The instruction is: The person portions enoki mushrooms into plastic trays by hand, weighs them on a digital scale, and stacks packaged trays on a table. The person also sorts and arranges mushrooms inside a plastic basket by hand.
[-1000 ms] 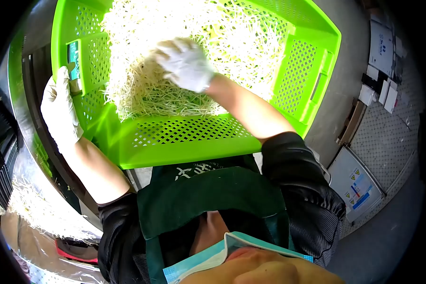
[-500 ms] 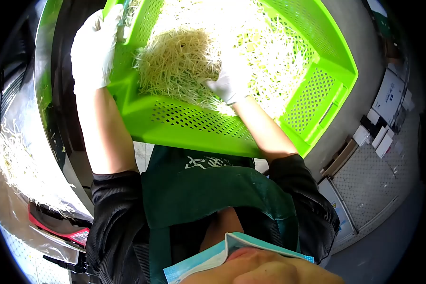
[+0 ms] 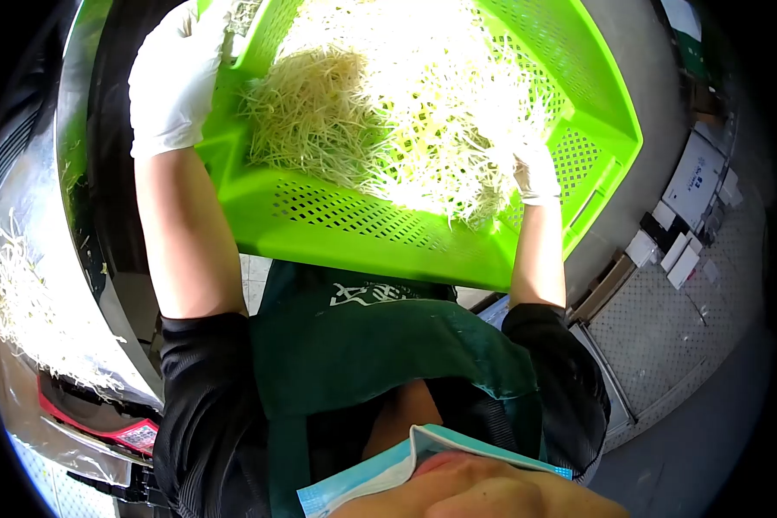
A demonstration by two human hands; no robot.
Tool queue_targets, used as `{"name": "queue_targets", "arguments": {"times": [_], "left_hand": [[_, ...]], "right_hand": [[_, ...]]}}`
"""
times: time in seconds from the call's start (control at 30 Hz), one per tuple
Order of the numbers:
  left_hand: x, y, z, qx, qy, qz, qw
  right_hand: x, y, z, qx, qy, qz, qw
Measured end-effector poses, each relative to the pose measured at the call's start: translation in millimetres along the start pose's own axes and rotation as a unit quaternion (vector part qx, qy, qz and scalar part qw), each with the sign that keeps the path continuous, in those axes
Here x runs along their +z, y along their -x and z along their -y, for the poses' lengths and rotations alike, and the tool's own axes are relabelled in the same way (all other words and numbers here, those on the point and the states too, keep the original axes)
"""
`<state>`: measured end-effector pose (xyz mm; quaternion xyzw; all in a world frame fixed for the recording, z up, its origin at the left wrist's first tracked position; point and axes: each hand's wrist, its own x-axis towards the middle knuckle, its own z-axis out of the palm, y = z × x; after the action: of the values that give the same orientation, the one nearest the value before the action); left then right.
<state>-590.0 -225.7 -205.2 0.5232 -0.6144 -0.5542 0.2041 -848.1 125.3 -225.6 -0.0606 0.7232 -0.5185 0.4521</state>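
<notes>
Pale sprouts point(image 3: 315, 116) lie heaped and scattered inside the green perforated basket point(image 3: 345, 246)
I see the gloved left hand point(image 3: 174, 86) curled tight on the basket's left rim; the gloved right hand point(image 3: 538, 173) is at the sprouts near the right wall, fingers lost in glare, so I cannot tell how open it is or whether it holds any

The left hand point(image 3: 171, 82) is clasping at the far left, the left forearm point(image 3: 186, 233) pointing straight toward the far side; the right hand point(image 3: 537, 175) is lying nearer, at right, partly appearing overexposed.
</notes>
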Motion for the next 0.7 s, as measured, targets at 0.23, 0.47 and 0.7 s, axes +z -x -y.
{"name": "queue_targets", "arguments": {"times": [0.23,0.47,0.7], "left_hand": [[-1.4,2.2,-8.6,0.010,-0.118,-0.001,0.993],[4.3,5.6,-12.4,-0.015,-0.015,-0.017,1.000],[2.7,5.9,-12.7,-0.023,-0.024,-0.012,0.999]], "right_hand": [[-43.2,11.7,-1.2,0.064,0.321,-0.133,0.935],[26.3,10.4,-12.9,-0.313,0.628,-0.062,0.710],[54.4,54.6,15.0,0.065,0.685,0.153,0.710]]}}
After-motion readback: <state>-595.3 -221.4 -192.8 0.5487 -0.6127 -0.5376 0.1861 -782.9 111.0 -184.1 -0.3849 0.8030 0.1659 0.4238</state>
